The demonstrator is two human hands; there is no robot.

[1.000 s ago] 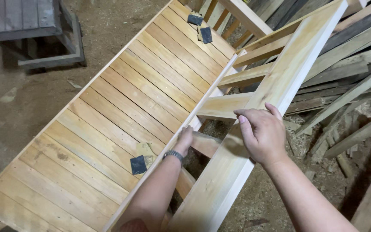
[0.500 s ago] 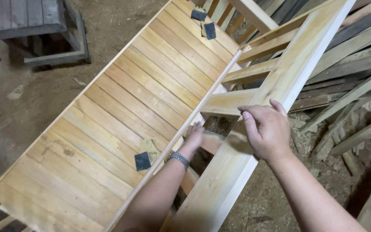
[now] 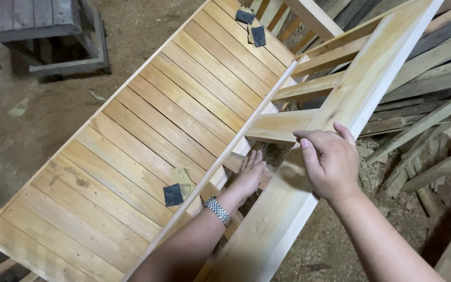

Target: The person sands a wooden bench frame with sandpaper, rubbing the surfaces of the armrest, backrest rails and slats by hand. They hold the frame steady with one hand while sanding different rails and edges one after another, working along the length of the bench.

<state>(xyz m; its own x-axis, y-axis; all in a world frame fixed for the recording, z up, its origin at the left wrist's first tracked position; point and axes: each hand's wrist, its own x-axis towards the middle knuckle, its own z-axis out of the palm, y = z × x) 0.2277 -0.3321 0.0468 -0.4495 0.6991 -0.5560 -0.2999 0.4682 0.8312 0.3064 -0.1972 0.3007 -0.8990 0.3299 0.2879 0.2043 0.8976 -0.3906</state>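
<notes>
The right hand rests on top of a long pale wooden rail, near the middle of it. Its fingers curl over the rail's left edge and the thumb sits beside them, so it holds the rail loosely. The left hand reaches down into the gap between the rail and the big slatted wood panel. Its fingers are flat and open on a short crosspiece down there, not closed around anything. A metal watch sits on the left wrist. Near the panel's right edge, close to that wrist, lies a dark sanding square. Two more dark squares lie at the panel's far end. Loose planks pile up to the right of the rail
</notes>
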